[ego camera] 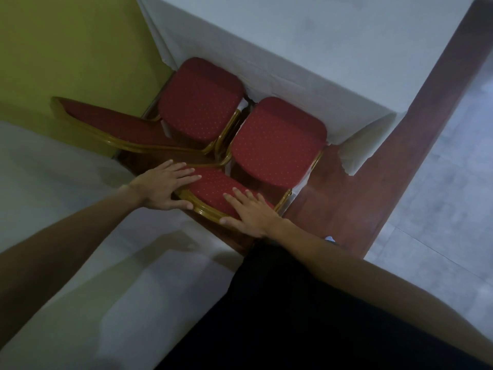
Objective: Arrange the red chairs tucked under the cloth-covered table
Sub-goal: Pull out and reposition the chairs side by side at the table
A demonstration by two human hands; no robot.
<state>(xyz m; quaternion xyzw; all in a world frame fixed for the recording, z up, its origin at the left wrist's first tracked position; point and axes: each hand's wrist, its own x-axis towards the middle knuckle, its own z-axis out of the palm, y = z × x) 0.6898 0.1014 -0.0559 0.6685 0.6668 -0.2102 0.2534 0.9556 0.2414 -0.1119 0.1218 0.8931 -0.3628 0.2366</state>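
Two red chairs with gold frames stand side by side at a table draped in white cloth (333, 49). The left chair's seat (200, 102) and the right chair's seat (277, 142) both reach under the cloth's hanging edge. The left chair's backrest (114, 126) points toward the yellow wall. Both my hands grip the top of the right chair's backrest (216, 190). My left hand (165, 186) holds its left end, thumb under the gold rim. My right hand (250, 209) lies over its right end, fingers on the red padding.
A yellow-green wall (66, 49) closes off the left side. A second white-clothed surface (66, 209) lies at the lower left, close to the chairs. Red-brown floor (360, 196) runs beside the right chair, with grey tiles (440, 209) further right. My dark clothing fills the bottom.
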